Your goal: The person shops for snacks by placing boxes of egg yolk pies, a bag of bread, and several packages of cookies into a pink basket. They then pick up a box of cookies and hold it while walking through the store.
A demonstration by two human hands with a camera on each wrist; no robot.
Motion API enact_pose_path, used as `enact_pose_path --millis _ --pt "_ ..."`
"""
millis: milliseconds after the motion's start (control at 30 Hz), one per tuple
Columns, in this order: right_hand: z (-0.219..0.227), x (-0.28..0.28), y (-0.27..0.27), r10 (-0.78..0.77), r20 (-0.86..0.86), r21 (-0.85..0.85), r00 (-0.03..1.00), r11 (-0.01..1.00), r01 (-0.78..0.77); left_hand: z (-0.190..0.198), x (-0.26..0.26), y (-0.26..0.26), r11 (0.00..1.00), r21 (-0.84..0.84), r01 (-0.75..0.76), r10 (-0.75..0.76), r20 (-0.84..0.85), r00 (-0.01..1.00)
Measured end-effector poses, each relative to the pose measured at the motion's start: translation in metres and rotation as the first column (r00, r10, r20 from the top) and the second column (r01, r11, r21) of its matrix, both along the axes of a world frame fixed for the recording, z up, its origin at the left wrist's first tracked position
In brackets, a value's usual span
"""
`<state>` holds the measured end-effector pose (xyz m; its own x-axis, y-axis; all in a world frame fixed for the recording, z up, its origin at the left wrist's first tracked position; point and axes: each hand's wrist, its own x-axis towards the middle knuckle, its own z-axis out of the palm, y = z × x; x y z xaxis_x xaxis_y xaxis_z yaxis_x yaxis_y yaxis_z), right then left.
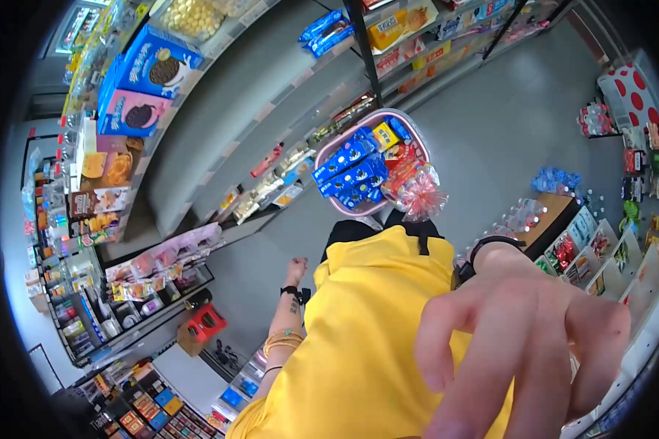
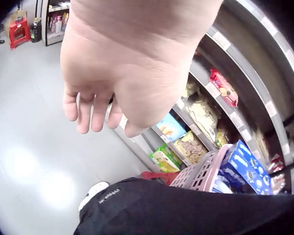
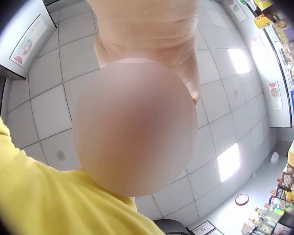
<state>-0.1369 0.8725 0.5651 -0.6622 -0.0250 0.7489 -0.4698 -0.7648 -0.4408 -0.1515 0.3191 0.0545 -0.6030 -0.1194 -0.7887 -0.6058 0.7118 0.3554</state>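
My left hand hangs low beside the yellow top; in the left wrist view its fingers dangle loosely with nothing in them. Close to the head camera, my right hand is raised with its fingers spread and slightly bent, holding nothing visible. A blurred oval covers much of the right wrist view, where the hand's heel shows. On the floor at the person's feet stands a pink basket. It holds several blue boxes, a yellow pack and a clear bag with red ribbon.
Curved shelves with snack packs run along the left, with blue and pink cookie boxes on top. A red stool stands at the lower left. Bins of goods line the right, near a red-dotted box.
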Motion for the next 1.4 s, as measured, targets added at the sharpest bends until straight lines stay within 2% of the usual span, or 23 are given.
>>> enact_pose_path --millis 67,167,267,300,400,433,467,500,533,567,600,667,733,833,933,967,1067,1100,1167,1300,1400 --pt "0.000 -0.001 -0.001 0.013 0.011 0.002 1.000 1.000 -0.013 -0.021 -0.002 0.009 0.998 -0.009 0.055 -0.056 -0.095 0.994" --pt "-0.001 0.000 0.001 0.042 0.019 0.001 0.999 0.999 -0.042 0.003 -0.006 0.052 0.988 -0.006 0.152 -0.150 -0.209 0.966" --pt "-0.005 -0.002 0.007 0.051 0.019 0.000 0.999 0.999 -0.051 -0.003 -0.007 0.064 0.989 0.013 0.145 -0.139 -0.218 0.966" --pt "-0.007 -0.006 0.008 0.047 0.032 0.000 0.998 0.999 -0.047 0.006 -0.005 0.068 0.990 -0.042 0.132 -0.137 -0.174 0.975" --pt "-0.030 -0.035 0.033 -0.141 0.147 0.123 0.979 0.985 0.124 0.048 0.010 0.084 0.968 -0.216 0.127 -0.162 -0.154 0.975" --pt "-0.051 -0.051 0.047 -0.275 0.237 0.261 0.932 0.942 0.212 0.037 0.018 0.068 0.979 -0.176 0.103 -0.127 -0.128 0.984" --pt "-0.079 -0.065 0.063 -0.397 0.289 0.466 0.871 0.853 0.234 0.036 0.028 0.061 0.972 -0.213 0.094 -0.120 -0.116 0.986" --pt "-0.138 -0.089 0.068 -0.488 0.377 0.546 0.787 0.804 0.236 0.036 0.040 0.056 0.965 -0.250 0.084 -0.112 -0.103 0.988" --pt "-0.198 -0.105 0.082 -0.641 0.386 0.778 0.664 0.613 0.140 0.035 0.053 0.050 0.955 -0.287 0.073 -0.103 -0.089 0.991" --pt "-0.250 -0.112 0.090 -0.774 0.275 0.916 0.570 0.391 0.089 0.029 0.067 0.042 0.948 -0.313 0.057 -0.081 -0.066 0.995" --pt "-0.299 -0.115 0.097 -0.831 0.061 0.997 0.552 0.071 -0.005 0.036 0.080 0.043 0.945 -0.325 0.041 -0.056 -0.037 0.998" --pt "-0.383 -0.111 0.109 -0.751 0.029 0.984 0.660 -0.096 -0.152 0.052 0.104 0.047 0.938 -0.347 0.008 -0.001 0.019 1.000" --pt "-0.432 -0.109 0.106 -0.707 0.052 0.953 0.705 -0.177 -0.247 0.049 0.132 0.044 0.954 -0.285 -0.094 0.099 0.005 0.995" --pt "-0.442 -0.110 0.094 -0.634 -0.155 0.943 0.758 -0.324 -0.078 0.018 0.181 0.022 0.954 -0.200 -0.222 0.218 -0.045 0.975" --pt "-0.448 -0.123 0.082 -0.680 -0.225 0.930 0.697 -0.363 -0.053 0.016 0.216 0.028 0.942 -0.094 -0.321 0.316 -0.070 0.946" --pt "-0.448 -0.130 0.082 -0.683 -0.142 0.917 0.716 -0.363 -0.165 0.018 0.224 0.033 0.935 -0.053 -0.351 0.347 -0.075 0.935" --pt "-0.465 -0.139 0.082 -0.690 -0.123 0.875 0.713 -0.415 -0.250 0.018 0.241 0.043 0.925 -0.086 -0.371 0.364 -0.087 0.927" --pt "-0.479 -0.139 0.086 -0.669 -0.153 0.891 0.728 -0.412 -0.192 0.013 0.247 0.043 0.911 -0.043 -0.410 0.404 -0.099 0.909" --pt "-0.499 -0.142 0.090 -0.649 -0.147 0.893 0.747 -0.412 -0.182 -0.007 0.264 0.038 0.876 0.047 -0.480 0.482 -0.116 0.868" --pt "-0.517 -0.149 0.099 -0.629 -0.129 0.888 0.767 -0.418 -0.193 -0.023 0.280 0.036 0.863 -0.008 -0.505 0.500 -0.125 0.857" --pt "-0.520 -0.152 0.095 -0.653 -0.151 0.868 0.742 -0.447 -0.217 0.003 0.278 0.050 0.847 -0.009 -0.531 0.525 -0.139 0.840"
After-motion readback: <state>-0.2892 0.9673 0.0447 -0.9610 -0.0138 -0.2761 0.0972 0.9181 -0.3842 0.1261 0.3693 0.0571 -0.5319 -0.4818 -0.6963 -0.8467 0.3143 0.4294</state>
